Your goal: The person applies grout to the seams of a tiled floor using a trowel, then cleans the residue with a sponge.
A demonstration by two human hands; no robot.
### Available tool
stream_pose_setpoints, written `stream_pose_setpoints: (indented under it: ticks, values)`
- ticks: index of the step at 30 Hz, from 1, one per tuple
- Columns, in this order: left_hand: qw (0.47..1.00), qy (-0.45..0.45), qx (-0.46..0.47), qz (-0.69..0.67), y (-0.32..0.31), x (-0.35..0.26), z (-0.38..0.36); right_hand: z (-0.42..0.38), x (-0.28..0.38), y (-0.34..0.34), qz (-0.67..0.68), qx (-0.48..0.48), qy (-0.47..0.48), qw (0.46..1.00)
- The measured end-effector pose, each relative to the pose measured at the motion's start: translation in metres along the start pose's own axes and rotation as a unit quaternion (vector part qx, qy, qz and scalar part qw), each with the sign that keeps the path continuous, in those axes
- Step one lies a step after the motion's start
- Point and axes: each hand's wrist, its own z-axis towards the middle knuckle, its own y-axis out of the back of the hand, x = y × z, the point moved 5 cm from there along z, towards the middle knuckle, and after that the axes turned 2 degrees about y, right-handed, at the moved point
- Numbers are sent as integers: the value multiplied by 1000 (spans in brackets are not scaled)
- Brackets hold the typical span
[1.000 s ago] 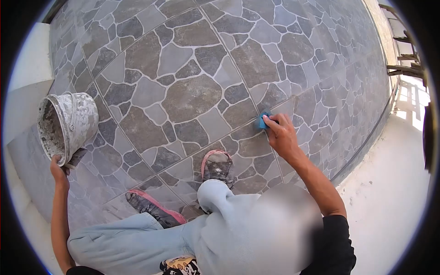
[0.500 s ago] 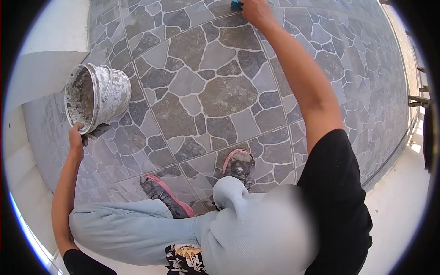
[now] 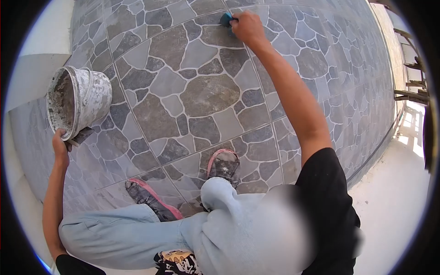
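A white bucket [image 3: 94, 94], smeared with grey, stands tilted in view at the left, its inside coated in grey residue. My left hand [image 3: 60, 146] is closed at the bucket's lower rim, holding a flat dark scraper [image 3: 82, 136] beneath it. At the top centre my right hand [image 3: 248, 28] grips a small teal object [image 3: 226, 19], perhaps a sponge or float, against the stone-patterned tile floor [image 3: 208, 96]. Pale lines run between the stone shapes.
My two dark shoes with pink edges [image 3: 153, 200] rest on the tiles below the centre. A pale wall block [image 3: 39, 75] is behind the bucket. Wooden pieces [image 3: 412, 96] show at the far right, beside a pale surface [image 3: 389, 183].
The view has shifted, so the floor and bucket appear further left. My right hand now shows lower in the picture, with more of the teal object visible. My left hand remains at the bucket rim.
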Motion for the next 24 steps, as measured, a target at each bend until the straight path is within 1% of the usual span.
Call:
stream_pose_setpoints:
  ticks: [2, 4, 6, 8, 9, 10, 11, 12, 13, 15, 17, 18, 20, 22, 24]
  values:
    - [1000, 14, 7, 16, -1, -1, 1, 68, -5, -26, -3, 27, -81, 996]
    - [999, 18, 7, 28, 5, -5, -3, 83, -7, -39, -15, 12, -67, 998]
    - [999, -6, 19, 49, 1, -7, -3, 69, 2, -31, -40, -1, -61, 997]
    - [999, 13, 28, 38, 5, 3, 7, 4, 1, -4, 46, 50, -82, 994]
    - [999, 18, 38, 29, 5, 6, 11, -38, -1, 7, 21, 38, -59, 997]
    - [999, 20, 45, 23, 6, 9, 15, -89, 1, 26, 18, 33, -77, 996]
    - [999, 22, 41, 25, 8, 13, 17, -141, -3, 41, 52, 35, -81, 995]
    - [999, 21, 31, 29, 11, 13, 20, -197, 0, 62, 68, 44, -106, 991]
    - [999, 15, 39, 32, 7, 10, 20, -252, 1, 80, 97, 58, -110, 988]
    - [1000, 12, 28, -8, 6, 7, 14, -352, 5, 116, 73, 132, -180, 972]
    - [999, 16, 25, -12, 4, 5, 12, -417, -1, 147, 59, 187, -222, 955]
    - [999, 21, 16, -19, 2, 6, 11, -418, -2, 152, 51, 185, -227, 955]
    - [999, 23, 24, -13, 6, 18, 26, -411, 1, 156, 74, 121, -193, 971]
    - [999, 33, 21, 15, 10, 15, 23, -354, -3, 128, 73, 83, -133, 985]
    - [1000, 21, -10, 12, 11, 13, 19, -260, -1, 95, 77, 49, -61, 994]
